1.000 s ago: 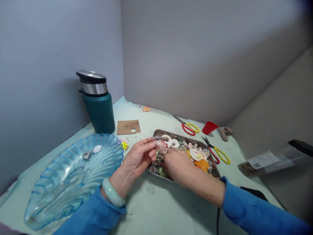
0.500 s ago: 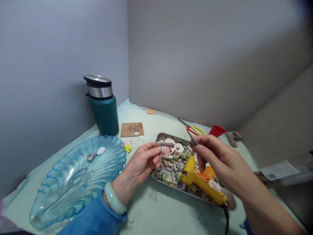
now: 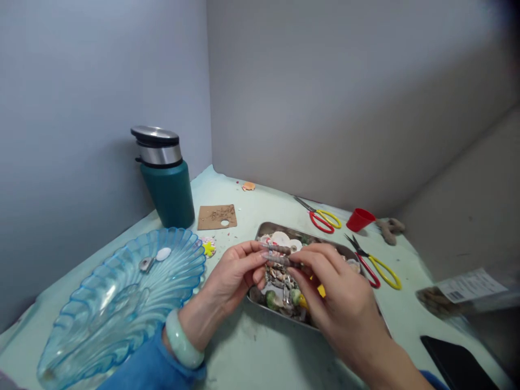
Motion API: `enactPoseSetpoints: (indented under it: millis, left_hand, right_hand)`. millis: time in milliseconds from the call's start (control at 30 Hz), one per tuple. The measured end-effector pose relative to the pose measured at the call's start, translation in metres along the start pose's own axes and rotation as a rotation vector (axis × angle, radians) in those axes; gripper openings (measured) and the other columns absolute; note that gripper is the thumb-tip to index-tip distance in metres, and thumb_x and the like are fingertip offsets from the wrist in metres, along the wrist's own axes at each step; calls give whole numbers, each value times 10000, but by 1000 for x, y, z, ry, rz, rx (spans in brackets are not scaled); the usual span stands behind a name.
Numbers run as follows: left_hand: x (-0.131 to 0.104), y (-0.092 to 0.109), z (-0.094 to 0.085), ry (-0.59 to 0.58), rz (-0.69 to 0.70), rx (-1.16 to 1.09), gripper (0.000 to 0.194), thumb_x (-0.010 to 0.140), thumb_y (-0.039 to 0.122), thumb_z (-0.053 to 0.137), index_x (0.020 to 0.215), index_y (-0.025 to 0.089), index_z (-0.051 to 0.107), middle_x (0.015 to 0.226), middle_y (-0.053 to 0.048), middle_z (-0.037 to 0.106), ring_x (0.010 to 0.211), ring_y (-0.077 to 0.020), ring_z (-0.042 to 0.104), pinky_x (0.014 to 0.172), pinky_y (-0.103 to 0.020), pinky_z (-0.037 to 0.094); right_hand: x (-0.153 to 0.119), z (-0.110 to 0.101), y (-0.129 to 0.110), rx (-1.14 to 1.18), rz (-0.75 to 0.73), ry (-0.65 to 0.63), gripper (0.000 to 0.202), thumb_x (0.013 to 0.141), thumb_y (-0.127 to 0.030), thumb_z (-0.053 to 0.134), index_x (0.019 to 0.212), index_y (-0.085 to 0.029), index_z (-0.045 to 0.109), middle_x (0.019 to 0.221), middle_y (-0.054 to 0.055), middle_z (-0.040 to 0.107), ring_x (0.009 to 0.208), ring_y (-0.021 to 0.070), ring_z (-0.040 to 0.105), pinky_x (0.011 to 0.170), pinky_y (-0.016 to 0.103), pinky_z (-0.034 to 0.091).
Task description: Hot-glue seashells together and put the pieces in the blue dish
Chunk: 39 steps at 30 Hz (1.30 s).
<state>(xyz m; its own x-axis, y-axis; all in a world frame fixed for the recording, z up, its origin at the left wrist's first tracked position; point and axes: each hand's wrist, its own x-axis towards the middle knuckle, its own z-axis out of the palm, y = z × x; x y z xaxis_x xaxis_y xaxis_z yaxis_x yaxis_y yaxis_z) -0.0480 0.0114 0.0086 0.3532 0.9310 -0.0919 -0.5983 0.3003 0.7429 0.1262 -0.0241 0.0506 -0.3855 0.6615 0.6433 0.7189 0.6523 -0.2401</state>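
Note:
Between thumb and fingers, my left hand [image 3: 239, 273] pinches a slim pointed brown-grey shell [image 3: 279, 248]. My right hand [image 3: 331, 287] grips a second long pointed shell [image 3: 279, 260] by its right end, lying side by side with the first and just below it. Both hands are over the metal tray [image 3: 280, 312], which holds white discs, green and brown shells and other small pieces. The yellow glue gun [image 3: 322, 291] in the tray is mostly hidden behind my right hand.
At left are a blue scalloped dish [image 3: 122, 303] and a teal bottle [image 3: 168, 195]. A brown card [image 3: 217, 216] lies behind. Rightward are two scissors [image 3: 325, 219], [image 3: 376, 265], a red cup [image 3: 360, 219], a plastic bag [image 3: 459, 295] and a black flat object [image 3: 459, 363].
My right hand has moved left and down with its shell, bringing it beside the shell in my left hand. The second scissors and the black object have come into view.

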Motion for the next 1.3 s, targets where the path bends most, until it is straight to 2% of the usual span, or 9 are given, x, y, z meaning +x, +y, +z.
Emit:
enactPoseSetpoints:
  millis: [367, 500, 833, 1300]
  left_hand:
    - [-2, -2, 0, -18, 10, 13, 151, 710, 193, 758, 809, 118, 673, 509, 50, 521, 385, -28, 404, 415, -156, 376]
    - [-1, -3, 0, -14, 12, 22, 140, 717, 187, 750, 814, 118, 678, 557, 35, 555, 393, -21, 396, 416, -154, 374]
    - [-1, -5, 0, -29, -13, 69, 123, 747, 215, 722, 819, 131, 669, 443, 53, 497, 378, -47, 393, 415, -169, 367]
    - [-3, -4, -1, -4, 2, 110, 158, 745, 247, 731, 818, 138, 644, 440, 53, 515, 367, -55, 431, 409, -172, 375]
  right_hand:
    - [-4, 8, -3, -80, 16, 48, 110, 911, -153, 530, 948, -163, 633, 915, 87, 623, 735, 166, 629, 622, 276, 515]
    - [-4, 8, -4, -116, -12, 63, 130, 922, -168, 514, 925, -161, 644, 873, 82, 630, 689, 160, 631, 590, 266, 505]
    - [-3, 11, -6, -176, -27, 99, 144, 908, -159, 524, 883, -165, 666, 819, 78, 649, 664, 158, 622, 591, 256, 490]
    - [-5, 9, -9, -181, -16, 53, 121, 911, -187, 534, 897, -157, 650, 850, 85, 637, 704, 188, 621, 600, 296, 484]
